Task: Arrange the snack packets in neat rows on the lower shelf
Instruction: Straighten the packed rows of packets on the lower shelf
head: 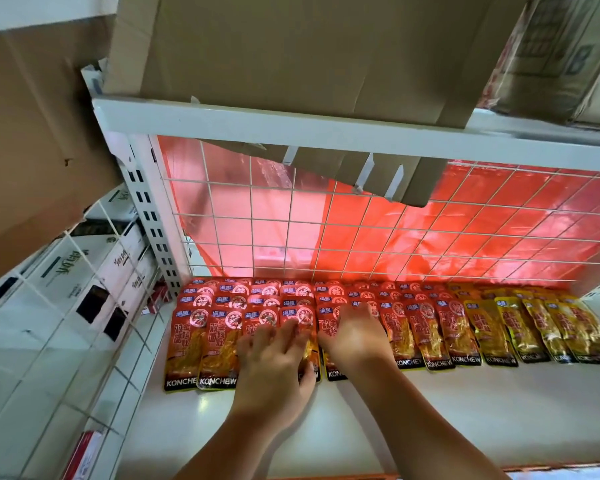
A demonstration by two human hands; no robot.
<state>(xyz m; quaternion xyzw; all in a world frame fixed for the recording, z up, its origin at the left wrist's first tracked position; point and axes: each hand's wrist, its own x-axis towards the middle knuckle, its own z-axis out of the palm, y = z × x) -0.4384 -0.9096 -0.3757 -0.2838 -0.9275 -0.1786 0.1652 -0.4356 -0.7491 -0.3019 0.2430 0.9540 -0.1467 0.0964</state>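
Pressing my left hand (274, 365) and right hand (355, 339) flat, grip released, on the red KONCHEW packets (219, 341); an uneven shove could skew their overlapped rows.

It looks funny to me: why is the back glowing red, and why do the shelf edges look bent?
Head view: light comes through the red plastic sheet behind the wire grid, so it glows; the wide lens curves the upper shelf edge; the shiny packets catch small glints.
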